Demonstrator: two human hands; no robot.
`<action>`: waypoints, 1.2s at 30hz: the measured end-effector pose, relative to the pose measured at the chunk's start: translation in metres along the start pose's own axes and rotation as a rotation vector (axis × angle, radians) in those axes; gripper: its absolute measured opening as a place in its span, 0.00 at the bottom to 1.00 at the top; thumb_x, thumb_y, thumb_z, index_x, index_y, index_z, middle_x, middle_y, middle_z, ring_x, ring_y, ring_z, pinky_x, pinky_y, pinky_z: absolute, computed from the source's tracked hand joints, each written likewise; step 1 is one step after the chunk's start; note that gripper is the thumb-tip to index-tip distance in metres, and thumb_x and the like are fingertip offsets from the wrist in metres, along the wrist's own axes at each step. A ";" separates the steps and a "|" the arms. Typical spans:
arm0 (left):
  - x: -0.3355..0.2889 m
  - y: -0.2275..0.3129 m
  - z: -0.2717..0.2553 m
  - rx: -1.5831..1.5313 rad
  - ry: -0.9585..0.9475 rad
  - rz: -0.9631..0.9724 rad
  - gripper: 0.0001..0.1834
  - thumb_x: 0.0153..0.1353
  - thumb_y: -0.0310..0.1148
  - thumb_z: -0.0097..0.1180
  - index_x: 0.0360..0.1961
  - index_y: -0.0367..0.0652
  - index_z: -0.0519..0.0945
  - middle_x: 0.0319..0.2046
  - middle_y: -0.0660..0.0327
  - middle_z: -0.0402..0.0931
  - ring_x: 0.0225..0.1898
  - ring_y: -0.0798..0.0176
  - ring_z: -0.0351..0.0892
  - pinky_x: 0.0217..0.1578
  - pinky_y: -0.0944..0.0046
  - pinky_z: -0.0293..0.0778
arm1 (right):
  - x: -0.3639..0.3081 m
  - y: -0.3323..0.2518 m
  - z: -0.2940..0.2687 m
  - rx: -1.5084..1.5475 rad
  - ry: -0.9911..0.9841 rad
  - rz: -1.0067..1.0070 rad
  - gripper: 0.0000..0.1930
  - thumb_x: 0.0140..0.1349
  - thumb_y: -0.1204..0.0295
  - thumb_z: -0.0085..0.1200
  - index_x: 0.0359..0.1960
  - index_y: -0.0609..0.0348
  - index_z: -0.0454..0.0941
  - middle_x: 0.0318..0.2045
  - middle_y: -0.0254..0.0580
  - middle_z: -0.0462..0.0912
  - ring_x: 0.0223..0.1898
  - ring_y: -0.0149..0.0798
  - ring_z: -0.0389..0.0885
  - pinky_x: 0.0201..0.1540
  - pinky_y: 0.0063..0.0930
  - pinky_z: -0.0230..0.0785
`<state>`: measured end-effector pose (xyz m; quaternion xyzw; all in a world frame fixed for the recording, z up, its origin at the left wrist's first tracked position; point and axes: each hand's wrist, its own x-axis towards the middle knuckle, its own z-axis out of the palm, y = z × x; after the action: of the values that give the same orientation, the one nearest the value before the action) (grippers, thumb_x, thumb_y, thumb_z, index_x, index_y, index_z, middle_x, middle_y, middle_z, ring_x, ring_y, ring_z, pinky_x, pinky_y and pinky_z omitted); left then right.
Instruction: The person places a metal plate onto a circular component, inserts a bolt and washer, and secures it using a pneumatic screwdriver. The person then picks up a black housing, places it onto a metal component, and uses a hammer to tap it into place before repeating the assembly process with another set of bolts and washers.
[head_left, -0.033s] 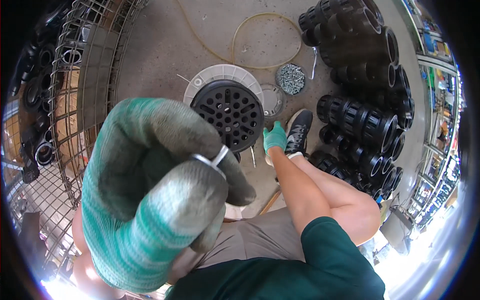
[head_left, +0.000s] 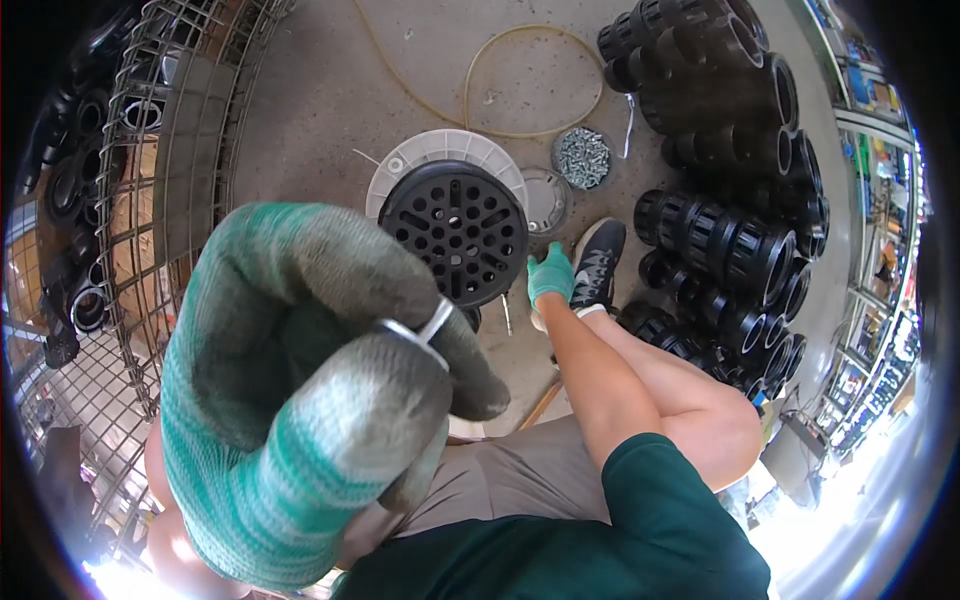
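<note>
My left hand, in a green glove with a dark grey coating, is large and close in view. Its thumb and fingers are closed in a pinch on a small silver screw, seen side-on with its flat head against the glove. Farther down, my right hand, in a green glove, is low beside my shoe; its fingertips are hidden from view. Between and beyond the hands a round black perforated plastic grate rests over a white ribbed base.
A bowl of silver screws stands beside a round grey lid. Black ribbed pipe fittings are stacked at the right. A wire cage borders the left. A yellowish hose loops over the floor.
My left hand and the screw have shifted very slightly down and left. My right hand and the grate look the same.
</note>
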<state>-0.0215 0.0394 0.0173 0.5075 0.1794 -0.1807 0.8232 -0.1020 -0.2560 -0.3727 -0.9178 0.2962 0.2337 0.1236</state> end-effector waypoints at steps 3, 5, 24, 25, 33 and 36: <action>-0.009 0.021 0.010 0.135 0.092 0.052 0.25 0.63 0.49 0.66 0.49 0.46 0.69 0.28 0.65 0.77 0.27 0.75 0.75 0.36 0.73 0.75 | -0.004 -0.021 0.006 -0.010 0.001 -0.146 0.20 0.61 0.61 0.60 0.51 0.59 0.75 0.50 0.56 0.81 0.53 0.58 0.79 0.54 0.48 0.73; -0.002 0.013 0.008 0.195 0.083 0.044 0.26 0.62 0.51 0.66 0.48 0.46 0.69 0.28 0.66 0.76 0.27 0.76 0.74 0.44 0.68 0.76 | 0.001 -0.005 -0.002 -0.043 0.003 -0.099 0.19 0.61 0.62 0.60 0.50 0.59 0.76 0.49 0.56 0.82 0.51 0.59 0.80 0.53 0.49 0.73; 0.001 0.008 0.031 0.179 0.090 -0.074 0.23 0.62 0.45 0.67 0.49 0.45 0.71 0.30 0.61 0.78 0.22 0.78 0.70 0.20 0.81 0.64 | 0.005 -0.010 -0.003 0.027 -0.099 0.031 0.24 0.58 0.56 0.63 0.49 0.60 0.77 0.47 0.59 0.83 0.51 0.60 0.81 0.53 0.50 0.73; 0.002 0.007 0.032 0.180 0.096 -0.073 0.23 0.63 0.45 0.67 0.48 0.45 0.71 0.30 0.61 0.78 0.21 0.78 0.70 0.20 0.81 0.63 | 0.005 -0.011 -0.005 0.031 -0.100 0.033 0.24 0.58 0.56 0.63 0.49 0.60 0.77 0.47 0.59 0.83 0.51 0.60 0.81 0.53 0.50 0.73; 0.009 -0.001 0.032 0.218 0.059 -0.063 0.21 0.64 0.42 0.66 0.49 0.44 0.71 0.31 0.60 0.80 0.18 0.77 0.68 0.18 0.79 0.63 | 0.006 -0.018 -0.020 0.068 -0.180 0.095 0.26 0.53 0.58 0.67 0.49 0.60 0.77 0.49 0.58 0.83 0.51 0.58 0.82 0.53 0.49 0.75; 0.011 -0.002 0.034 0.224 0.051 -0.069 0.20 0.65 0.42 0.65 0.49 0.45 0.72 0.31 0.60 0.80 0.18 0.77 0.68 0.17 0.79 0.63 | 0.008 -0.016 -0.018 0.096 -0.183 0.081 0.26 0.52 0.57 0.66 0.48 0.60 0.78 0.48 0.58 0.83 0.52 0.58 0.81 0.54 0.48 0.75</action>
<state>-0.0091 0.0063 0.0251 0.5944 0.1964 -0.2149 0.7496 -0.0803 -0.2536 -0.3594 -0.8728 0.3314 0.3071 0.1844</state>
